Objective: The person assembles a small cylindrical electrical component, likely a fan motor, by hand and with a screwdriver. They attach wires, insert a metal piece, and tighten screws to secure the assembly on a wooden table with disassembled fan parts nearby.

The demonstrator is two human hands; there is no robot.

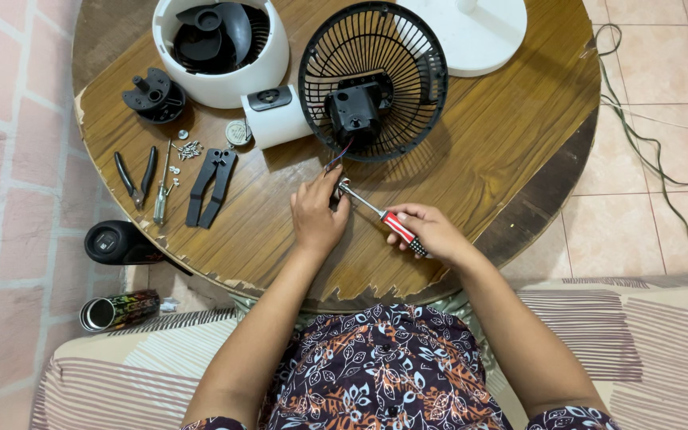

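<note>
The round wooden surface (pixel 471 159), chipped along its near edge, carries a dismantled fan. At the far edge stand a white round housing (pixel 220 84) with black blades inside and, further right, a white base disc (pixel 479 36). Between them, toward the middle, a black wire grille (pixel 372 80) stands upright with the black motor block (pixel 353 111) at its centre, and a white cylindrical neck (pixel 276 119) lies just beside it on the left. Near the left edge lie a black hub part (pixel 153 95), a black split bracket (pixel 211 185), black-handled pliers (pixel 135 177), a slim metal tool (pixel 161 199) and a small heap of screws (pixel 189 149).

The left hand (pixel 318 215) rests near the near edge, its fingers together on a small part at the end of wires (pixel 338 155) that run down from the motor block. The right hand (pixel 433 231), just beside it, has its fingers clamped on the red handle of a screwdriver (pixel 384 219), whose metal tip meets the small part at the left hand.
</note>
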